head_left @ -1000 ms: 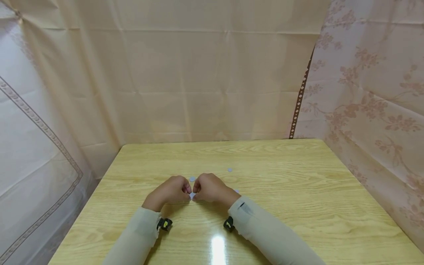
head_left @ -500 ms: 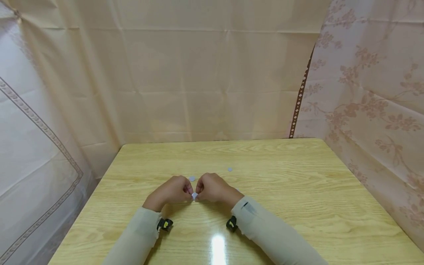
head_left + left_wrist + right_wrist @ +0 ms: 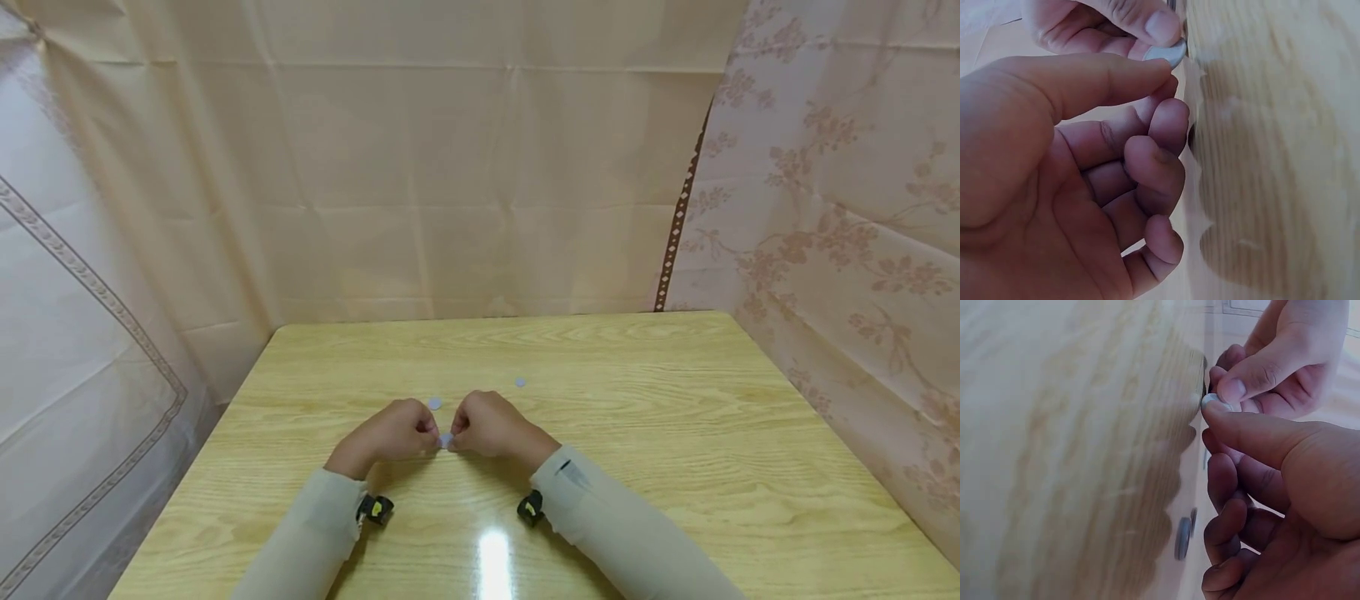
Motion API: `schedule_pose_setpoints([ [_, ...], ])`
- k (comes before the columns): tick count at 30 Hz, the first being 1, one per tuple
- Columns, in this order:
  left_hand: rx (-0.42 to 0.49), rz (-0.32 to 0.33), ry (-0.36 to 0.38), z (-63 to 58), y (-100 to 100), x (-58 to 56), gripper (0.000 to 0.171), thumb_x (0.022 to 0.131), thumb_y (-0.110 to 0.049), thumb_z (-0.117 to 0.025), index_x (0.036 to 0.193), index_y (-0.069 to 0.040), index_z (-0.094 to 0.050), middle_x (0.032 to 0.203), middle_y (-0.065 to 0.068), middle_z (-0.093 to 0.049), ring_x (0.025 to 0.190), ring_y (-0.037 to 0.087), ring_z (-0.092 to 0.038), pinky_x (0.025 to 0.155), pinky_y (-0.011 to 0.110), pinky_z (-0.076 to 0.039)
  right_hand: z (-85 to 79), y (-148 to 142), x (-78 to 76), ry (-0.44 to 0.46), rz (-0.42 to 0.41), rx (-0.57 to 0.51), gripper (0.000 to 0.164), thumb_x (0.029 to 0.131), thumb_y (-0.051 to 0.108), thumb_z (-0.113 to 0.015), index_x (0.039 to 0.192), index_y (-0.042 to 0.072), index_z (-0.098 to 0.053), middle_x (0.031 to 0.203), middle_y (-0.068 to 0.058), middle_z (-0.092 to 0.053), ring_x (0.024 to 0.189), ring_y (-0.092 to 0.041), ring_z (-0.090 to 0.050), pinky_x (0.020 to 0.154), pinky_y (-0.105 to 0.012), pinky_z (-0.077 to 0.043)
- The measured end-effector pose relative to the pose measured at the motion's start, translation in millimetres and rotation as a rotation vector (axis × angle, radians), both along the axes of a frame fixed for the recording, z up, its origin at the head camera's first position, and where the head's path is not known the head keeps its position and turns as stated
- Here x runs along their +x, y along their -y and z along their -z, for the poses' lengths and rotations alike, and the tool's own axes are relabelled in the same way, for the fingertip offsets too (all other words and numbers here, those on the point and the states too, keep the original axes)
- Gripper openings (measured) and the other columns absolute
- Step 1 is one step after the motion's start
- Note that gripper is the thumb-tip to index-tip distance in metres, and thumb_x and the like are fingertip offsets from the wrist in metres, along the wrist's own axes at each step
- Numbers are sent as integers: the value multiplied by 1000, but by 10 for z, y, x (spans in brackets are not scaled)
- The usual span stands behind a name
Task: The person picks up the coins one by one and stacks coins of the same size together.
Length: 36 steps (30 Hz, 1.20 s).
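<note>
Head view: the left hand (image 3: 396,430) and the right hand (image 3: 487,423) meet low over a wood-grain desk (image 3: 637,483), with a small pale disc (image 3: 446,440) between their fingertips. The fingers of each hand are bent inward, thumb and forefinger drawn together at the disc. A second disc (image 3: 435,403) lies on the desk just beyond the gap between the hands, and a third disc (image 3: 521,382) lies farther back, to the right. Both forearms wear beige sleeves (image 3: 630,533), with a black device (image 3: 377,508) at each wrist. A beige cloth (image 3: 480,183) hangs behind the desk and a floral cloth (image 3: 847,208) along the right side.

Left wrist view: the left thumb presses on the near edge of the pale disc, the other fingers loosely curled below. The right thumb lies over the far part, so both hands pinch it. The disc is close to the desk; whether its rim touches cannot be told.

Right wrist view: the right thumb tip covers part of the pale disc, against the left thumb, its remaining fingers curled. Lower down, a greyish disc shows nearly edge-on upon the desk
</note>
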<state>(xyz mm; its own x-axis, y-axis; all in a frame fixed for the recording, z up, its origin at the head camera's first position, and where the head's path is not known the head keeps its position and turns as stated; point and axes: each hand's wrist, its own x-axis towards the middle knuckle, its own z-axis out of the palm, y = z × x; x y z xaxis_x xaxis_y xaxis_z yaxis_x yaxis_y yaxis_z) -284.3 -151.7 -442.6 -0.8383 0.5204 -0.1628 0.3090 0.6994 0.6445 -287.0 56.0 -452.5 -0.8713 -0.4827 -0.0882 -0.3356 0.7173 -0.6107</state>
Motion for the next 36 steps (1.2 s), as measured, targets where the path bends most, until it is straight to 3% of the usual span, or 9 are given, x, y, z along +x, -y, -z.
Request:
schedule_pose_setpoints([
  [9, 32, 0, 24, 5, -42, 17, 20, 100, -16, -66, 83, -10, -73, 69, -4, -59, 54, 8, -43, 51, 23, -36, -26, -130, 21, 25, -10, -84, 14, 94, 27, -78, 83, 18, -80, 76, 8, -72, 62, -9, -55, 57, -24, -45],
  [17, 99, -31, 43, -22, -91, 48, 17, 100, -19, -65, 87, -12, -73, 84, 1, -65, 62, 13, -49, 55, 26, -41, -69, -251, 78, 73, 23, -164, 15, 97, 24, -75, 86, 15, -80, 79, -1, -74, 57, -9, -52, 51, -24, -42],
  [23, 153, -37, 78, -25, -157, 74, 17, 98, -18, -65, 88, -9, -74, 82, 1, -64, 60, 11, -47, 54, 25, -41, -90, -353, 136, 86, 12, -185, 17, 98, 22, -73, 86, 12, -79, 75, -7, -72, 51, -8, -45, 48, -23, -36],
  [30, 179, -57, 128, -27, -244, 170, 18, 96, -17, -63, 92, -6, -77, 62, -4, -53, 51, 9, -39, 48, 24, -35, -72, -457, 207, 137, -4, -182, 18, 100, 22, -70, 86, 12, -79, 63, 1, -60, 49, -8, -42, 46, -22, -33],
  [36, 163, -49, 119, -1, -304, 227, 18, 95, -19, -65, 88, -9, -78, 61, -6, -55, 51, 8, -40, 48, 23, -35, -54, -531, 262, 174, -5, -202, 21, 100, 22, -70, 84, 12, -78, 59, 7, -53, 49, -7, -38, 47, -22, -31],
])
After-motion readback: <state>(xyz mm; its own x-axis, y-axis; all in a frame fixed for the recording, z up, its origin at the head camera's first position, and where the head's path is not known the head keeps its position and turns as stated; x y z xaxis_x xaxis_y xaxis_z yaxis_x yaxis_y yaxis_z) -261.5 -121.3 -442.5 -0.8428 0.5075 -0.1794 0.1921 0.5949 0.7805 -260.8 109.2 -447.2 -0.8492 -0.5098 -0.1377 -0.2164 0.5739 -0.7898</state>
